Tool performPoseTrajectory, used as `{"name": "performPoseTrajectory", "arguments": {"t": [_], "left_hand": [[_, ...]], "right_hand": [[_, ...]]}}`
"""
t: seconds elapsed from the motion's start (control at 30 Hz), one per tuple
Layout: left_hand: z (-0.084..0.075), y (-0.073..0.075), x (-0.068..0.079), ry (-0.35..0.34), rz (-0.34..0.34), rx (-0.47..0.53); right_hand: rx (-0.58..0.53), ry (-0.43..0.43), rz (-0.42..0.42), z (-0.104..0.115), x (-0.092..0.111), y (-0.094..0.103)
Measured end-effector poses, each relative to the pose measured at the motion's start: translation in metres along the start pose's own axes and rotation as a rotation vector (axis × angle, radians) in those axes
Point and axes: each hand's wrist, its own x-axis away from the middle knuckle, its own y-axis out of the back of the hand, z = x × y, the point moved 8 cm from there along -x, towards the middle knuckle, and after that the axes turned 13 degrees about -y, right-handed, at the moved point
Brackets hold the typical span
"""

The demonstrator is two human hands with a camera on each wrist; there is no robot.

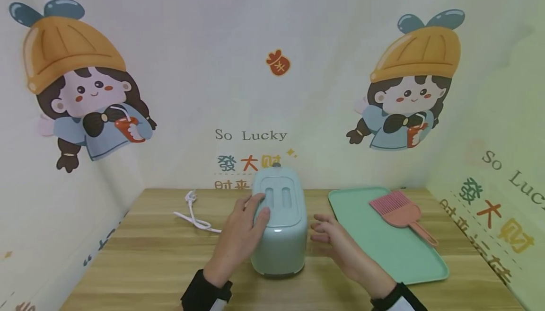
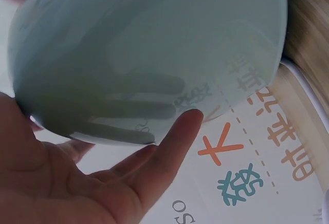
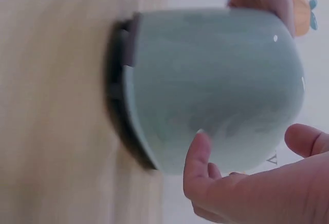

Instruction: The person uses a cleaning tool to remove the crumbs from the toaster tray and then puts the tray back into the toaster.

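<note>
A mint-green toaster (image 1: 279, 252) with two slot shapes on its top stands upright on the wooden table, one narrow end toward me. My left hand (image 1: 239, 235) rests against its upper left edge, fingers reaching onto the top. In the left wrist view the fingers (image 2: 175, 149) lie extended along the glossy body, which reflects them. To the right of the toaster, my right hand (image 1: 344, 249) hovers with loosely bent fingers and holds nothing. Its fingertips are near the side wall, and the dark base (image 3: 119, 93) shows in the right wrist view.
A white cord (image 1: 197, 223) with a plug (image 1: 191, 196) lies left of the toaster. On the right is a green tray (image 1: 383, 254) bearing a pink brush (image 1: 398, 210) with a bristled head and handle. A printed curtain (image 1: 319, 88) hangs behind the table (image 1: 140, 263).
</note>
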Motion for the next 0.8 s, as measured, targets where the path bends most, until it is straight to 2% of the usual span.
{"name": "performPoseTrajectory", "arguments": {"t": [0.17,0.4,0.53,0.7,0.8], "left_hand": [[-0.005,0.003,0.000,-0.069,-0.014,0.007],[-0.011,-0.001,-0.001,-0.138,-0.010,0.029],[-0.012,-0.001,-0.001,-0.136,-0.020,0.035],[-0.010,0.000,0.000,-0.136,-0.035,0.031],[-0.009,-0.001,0.000,-0.138,-0.043,0.029]], "right_hand": [[-0.066,-0.100,0.053,-0.045,0.014,0.001],[-0.221,-0.225,0.145,-0.085,0.018,-0.022],[-0.316,-0.256,0.134,-0.092,0.015,-0.039],[-0.412,-0.200,0.075,-0.089,0.010,-0.059],[-0.480,-0.161,0.083,-0.087,0.010,-0.070]]}}
